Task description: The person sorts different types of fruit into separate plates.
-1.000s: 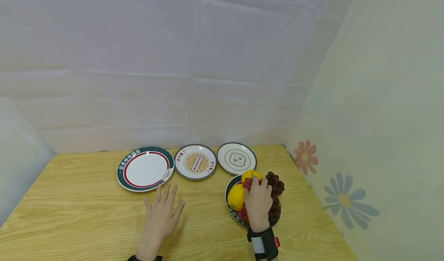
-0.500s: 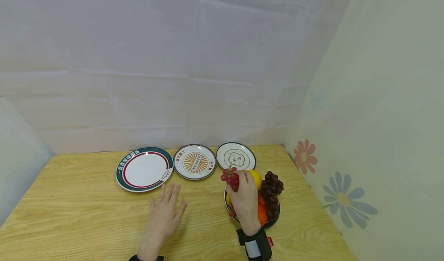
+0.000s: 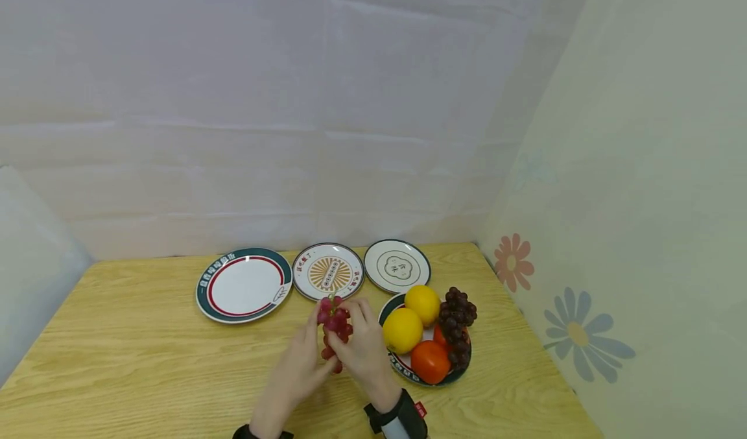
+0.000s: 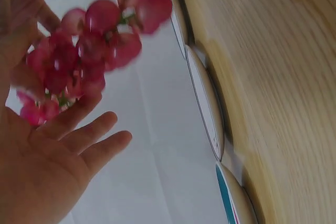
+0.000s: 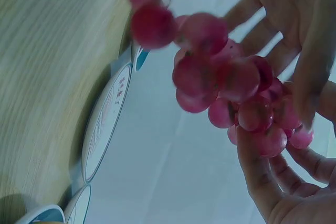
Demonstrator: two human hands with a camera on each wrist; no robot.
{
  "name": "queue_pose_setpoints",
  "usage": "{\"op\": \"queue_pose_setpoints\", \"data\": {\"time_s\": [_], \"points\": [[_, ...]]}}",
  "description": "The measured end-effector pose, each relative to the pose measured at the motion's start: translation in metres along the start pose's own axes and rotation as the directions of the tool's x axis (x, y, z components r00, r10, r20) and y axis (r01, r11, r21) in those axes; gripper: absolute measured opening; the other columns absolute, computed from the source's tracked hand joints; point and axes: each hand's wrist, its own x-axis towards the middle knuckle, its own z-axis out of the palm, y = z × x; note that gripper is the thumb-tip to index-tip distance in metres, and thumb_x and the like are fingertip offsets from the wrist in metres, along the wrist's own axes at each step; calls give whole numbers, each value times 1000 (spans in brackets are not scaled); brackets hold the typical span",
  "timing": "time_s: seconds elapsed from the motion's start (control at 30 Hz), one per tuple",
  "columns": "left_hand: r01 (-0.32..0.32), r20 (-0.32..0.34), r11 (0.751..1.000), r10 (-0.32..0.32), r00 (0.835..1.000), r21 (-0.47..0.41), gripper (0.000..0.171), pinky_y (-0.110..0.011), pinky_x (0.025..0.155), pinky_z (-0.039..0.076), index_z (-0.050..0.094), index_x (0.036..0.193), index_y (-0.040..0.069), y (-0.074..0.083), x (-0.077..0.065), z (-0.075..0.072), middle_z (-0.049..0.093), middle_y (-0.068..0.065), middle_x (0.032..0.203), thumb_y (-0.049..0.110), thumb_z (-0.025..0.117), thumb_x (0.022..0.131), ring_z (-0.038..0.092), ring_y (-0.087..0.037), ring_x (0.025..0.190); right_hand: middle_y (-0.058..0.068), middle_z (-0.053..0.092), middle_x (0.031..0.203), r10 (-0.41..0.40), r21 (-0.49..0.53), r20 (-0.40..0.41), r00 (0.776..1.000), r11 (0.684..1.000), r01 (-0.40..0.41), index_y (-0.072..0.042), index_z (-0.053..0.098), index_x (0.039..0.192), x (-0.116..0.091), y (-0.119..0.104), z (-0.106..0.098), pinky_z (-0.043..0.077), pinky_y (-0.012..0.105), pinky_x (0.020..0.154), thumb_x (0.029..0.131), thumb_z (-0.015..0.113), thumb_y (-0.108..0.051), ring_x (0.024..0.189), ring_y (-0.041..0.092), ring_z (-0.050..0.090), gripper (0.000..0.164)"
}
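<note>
A bunch of red grapes [image 3: 335, 322] is held up between both hands, in front of the middle plate in the head view. My right hand [image 3: 366, 351] pinches the bunch from the right side. My left hand [image 3: 296, 366] is at its left, thumb and fingers spread around the bunch. In the left wrist view, the left hand [image 4: 50, 169] has its fingers extended, the index finger right at the grapes [image 4: 92, 48]. The right wrist view shows the right hand's fingers [image 5: 257, 179] against the lower grapes [image 5: 254, 114].
A bowl-like plate [image 3: 406, 373] at right carries two yellow fruits [image 3: 403, 330], orange-red fruits [image 3: 430, 361] and dark grapes [image 3: 457, 316]. Along the back stand a green-rimmed plate [image 3: 245, 283], a sunburst-patterned plate [image 3: 329, 273] and a white plate [image 3: 398, 267]. Pale cloth walls [image 3: 233, 134] surround the wooden table [image 3: 128, 355].
My right hand has lifted the red grapes out of the fruit plate and carried them left. The left hand has moved right and turned in to meet the bunch.
</note>
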Motion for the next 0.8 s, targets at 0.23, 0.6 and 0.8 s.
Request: {"op": "queue_pose_setpoints", "data": {"time_s": [0.23, 0.6, 0.8], "points": [[-134, -185, 991, 134, 974, 11, 88, -44, 83, 56, 24, 142, -7, -1, 1, 10, 59, -26, 116, -6, 74, 69, 64, -32, 100, 7, 56, 103, -18, 58, 56, 998, 998, 15, -6, 60, 107, -2, -5, 1, 56, 18, 70, 73, 82, -13, 90, 15, 60, 41], [67, -71, 997, -69, 995, -34, 79, -48, 80, 56, 32, 137, -7, -10, 10, -10, 61, -26, 107, 5, 78, 74, 63, -35, 96, 8, 55, 127, -71, -23, 231, 970, 997, 79, -8, 52, 131, -5, 0, -6, 55, 32, 89, 94, 57, -39, 110, 19, 60, 49], [214, -28, 973, -212, 977, 83, 79, -53, 80, 54, 28, 142, -2, -40, 26, -37, 59, -31, 114, 12, 74, 79, 59, -40, 94, 13, 49, 140, -5, -161, 259, 966, 986, 48, -8, 49, 136, -4, 13, -18, 45, 45, 104, 94, 55, -43, 131, 30, 47, 55]]}}
